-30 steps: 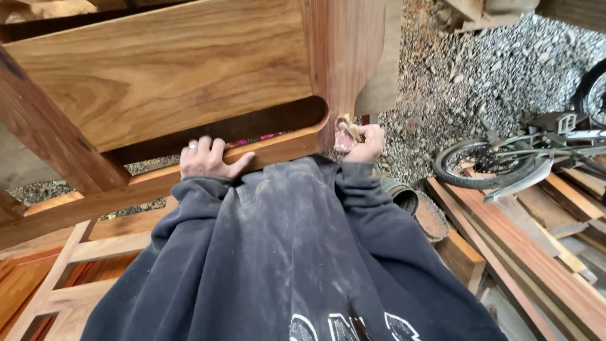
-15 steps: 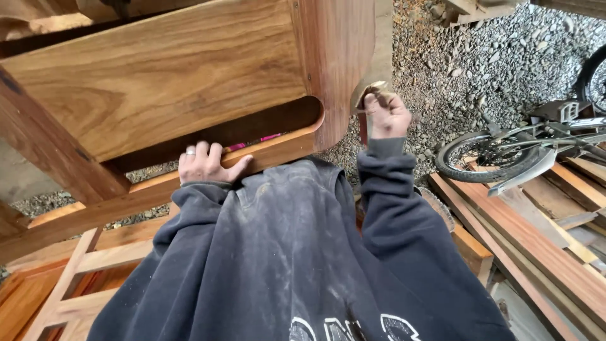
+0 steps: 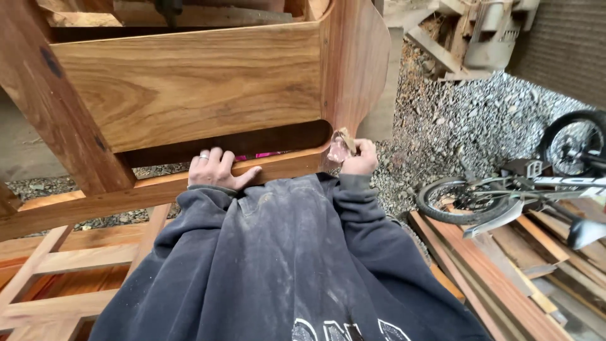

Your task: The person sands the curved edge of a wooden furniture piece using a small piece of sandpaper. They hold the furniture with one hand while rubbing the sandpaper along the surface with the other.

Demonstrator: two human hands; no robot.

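A large wooden furniture frame [image 3: 189, 88] of reddish-brown timber stands in front of me. My left hand [image 3: 218, 169], with a ring on one finger, rests flat on its lower rail [image 3: 158, 186], fingers apart. My right hand [image 3: 361, 159] pinches a folded piece of sandpaper [image 3: 341, 146] and presses it against the lower end of the curved upright post [image 3: 353, 63], where the post meets the rail. Both my arms are in dusty dark blue sleeves.
Grey gravel [image 3: 454, 120] covers the ground to the right. A small bicycle [image 3: 517, 189] lies on stacked wooden planks [image 3: 505, 278] at the right. A wooden ladder-like frame [image 3: 57, 278] lies at lower left. Scrap wood and a grey machine [image 3: 486, 31] sit at the top right.
My right hand, raised along the post's outer edge half a second ago, has come back down to the post's lower end with the sandpaper. My left hand stayed on the rail.
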